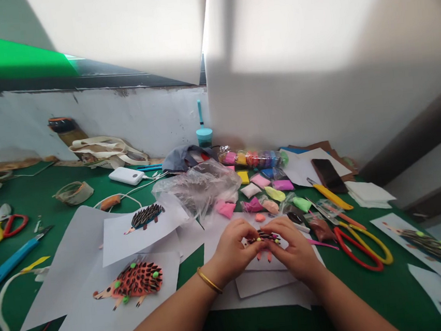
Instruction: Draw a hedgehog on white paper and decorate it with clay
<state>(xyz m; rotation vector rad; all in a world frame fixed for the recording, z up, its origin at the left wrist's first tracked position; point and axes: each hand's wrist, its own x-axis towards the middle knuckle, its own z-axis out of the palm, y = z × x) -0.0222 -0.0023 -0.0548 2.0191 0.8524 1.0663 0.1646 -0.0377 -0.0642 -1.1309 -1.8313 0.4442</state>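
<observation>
My left hand point(238, 242) and my right hand point(290, 242) meet over a small clay hedgehog point(265, 256) on white paper, their fingers bent into pinches that touch or nearly touch it. Dark spines, pink feet and a tiny yellow-green ball show between the fingertips. What each pinch holds, if anything, is too small and covered to make out. A gold bangle point(209, 281) circles my left wrist. Just beyond my hands lies a lump of peach clay point(260, 217). A pink stick tool point(324, 244) rests beside my right hand.
Finished-looking hedgehogs lie left, one pink point(140, 281) and one dark point(147, 217); another point(427, 244) lies right. Clay packets point(275, 194) and a crumpled plastic bag point(199, 188) spread behind. Scissors point(359, 248), a yellow cutter point(330, 195) and a phone point(328, 175) are right; a blue cutter point(13, 263) is left.
</observation>
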